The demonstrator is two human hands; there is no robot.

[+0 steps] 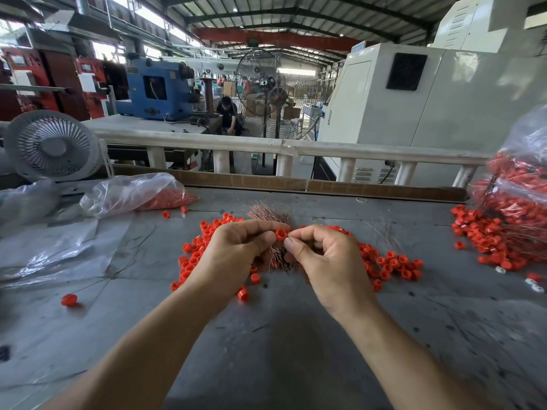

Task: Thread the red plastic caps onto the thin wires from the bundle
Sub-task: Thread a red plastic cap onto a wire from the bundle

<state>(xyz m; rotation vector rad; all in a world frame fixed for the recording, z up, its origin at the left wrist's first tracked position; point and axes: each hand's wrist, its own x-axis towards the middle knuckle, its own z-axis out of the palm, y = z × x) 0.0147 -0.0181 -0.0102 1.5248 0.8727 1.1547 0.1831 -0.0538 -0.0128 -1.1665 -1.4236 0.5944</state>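
Left hand [236,250]: pinches one red cap [280,234] above the copper wire bundle [270,232].
Right hand [322,255]: pinches a thin wire at the cap's hole.
Advice: keep the cap steady, feed straight.

Near table [266,350]: bare, open to reach.
Centre: loose red caps [393,264] and wire bundle [266,213] crowd it.
Left: plastic bag [133,193], fan [51,146].
Right: cap heap [497,232].

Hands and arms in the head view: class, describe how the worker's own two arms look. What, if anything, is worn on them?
Both forearms are bare up to the bottom edge of the picture: no sleeves show. The left hand and the right hand wear no gloves. No rings, watch, bands or markings can be seen. The fingernails are short and unpainted.
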